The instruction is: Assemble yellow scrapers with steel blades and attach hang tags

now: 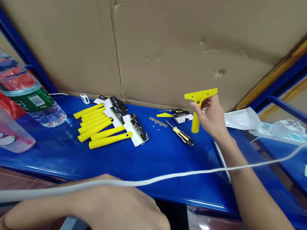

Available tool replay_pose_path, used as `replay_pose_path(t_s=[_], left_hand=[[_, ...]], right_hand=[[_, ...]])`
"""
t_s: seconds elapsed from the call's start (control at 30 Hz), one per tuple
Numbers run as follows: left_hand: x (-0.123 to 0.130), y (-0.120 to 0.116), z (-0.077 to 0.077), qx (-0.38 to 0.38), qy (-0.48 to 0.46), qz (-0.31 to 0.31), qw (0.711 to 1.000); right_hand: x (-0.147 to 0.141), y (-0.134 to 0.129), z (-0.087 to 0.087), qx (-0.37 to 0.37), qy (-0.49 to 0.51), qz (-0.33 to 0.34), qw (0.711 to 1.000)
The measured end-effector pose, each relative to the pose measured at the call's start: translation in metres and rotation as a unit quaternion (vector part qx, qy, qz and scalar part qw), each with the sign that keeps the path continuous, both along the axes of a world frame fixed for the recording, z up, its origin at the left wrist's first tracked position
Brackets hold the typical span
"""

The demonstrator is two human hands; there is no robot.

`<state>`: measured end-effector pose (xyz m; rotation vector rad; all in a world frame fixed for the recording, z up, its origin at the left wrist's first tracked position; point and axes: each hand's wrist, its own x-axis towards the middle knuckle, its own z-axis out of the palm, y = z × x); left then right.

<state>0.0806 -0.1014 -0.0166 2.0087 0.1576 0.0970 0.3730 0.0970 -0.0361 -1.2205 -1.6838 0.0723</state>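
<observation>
My right hand (211, 114) grips a yellow scraper handle (196, 121) with a wide flat head, held upright above the blue shelf. In the foreground, my left hand (133, 216) is close to the camera with its back showing; its fingers are hidden. On the shelf near my right hand lie a cream-and-black screwdriver (183, 135), a thin metal blade (158, 122), a few tiny screws (158, 130), a yellow plate (165, 115) and a darker screwdriver (170, 110). Several yellow scrapers (96, 127) with black-and-white cards (136, 129) lie side by side on the left.
A water bottle (37, 98) and a plastic cup (4, 131) stand at the left. One white cable (185, 174) crosses the view in front of my arms. Clear plastic packaging (243, 118) lies at the right. Cardboard (162, 38) backs the blue shelf (147, 169).
</observation>
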Motion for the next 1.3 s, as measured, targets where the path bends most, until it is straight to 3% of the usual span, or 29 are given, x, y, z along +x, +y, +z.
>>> replay_pose_path(t_s=[0.03,0.07,0.13,0.23,0.3,0.4,0.47,0.57,0.87,1.07,1.3], left_hand=[[-0.005,0.010,0.010,-0.036,0.025,-0.104,0.994],[-0.012,0.022,0.020,-0.066,0.055,-0.135,0.987],[-0.029,0.050,0.041,-0.072,0.105,-0.090,0.988],[-0.052,0.099,0.056,-0.029,0.089,0.072,0.993],[-0.059,0.133,0.050,0.042,0.014,0.225,0.973],[-0.056,0.178,0.024,0.141,-0.047,0.391,0.908],[-0.051,0.202,0.005,0.212,-0.023,0.405,0.889],[-0.043,0.226,-0.017,0.254,0.018,0.373,0.892],[-0.039,0.249,-0.047,0.245,0.084,0.313,0.914],[-0.043,0.245,-0.052,0.257,0.072,0.347,0.899],[-0.042,0.251,-0.057,0.221,0.066,0.393,0.890]], right_hand=[[-0.007,-0.002,0.000,-0.018,0.064,0.049,0.997],[-0.015,-0.005,0.000,-0.047,0.128,0.106,0.985],[-0.031,-0.015,0.001,-0.141,0.237,0.208,0.938],[-0.055,-0.033,0.000,-0.258,0.343,0.286,0.857],[-0.068,-0.043,-0.003,-0.285,0.364,0.300,0.835],[-0.084,-0.052,-0.012,-0.317,0.387,0.316,0.806],[-0.091,-0.055,-0.018,-0.331,0.407,0.317,0.790],[-0.098,-0.057,-0.026,-0.355,0.431,0.309,0.770],[-0.096,-0.051,-0.033,-0.416,0.476,0.278,0.723],[-0.093,-0.047,-0.031,-0.407,0.488,0.280,0.720],[-0.090,-0.050,-0.032,-0.434,0.450,0.291,0.724]])
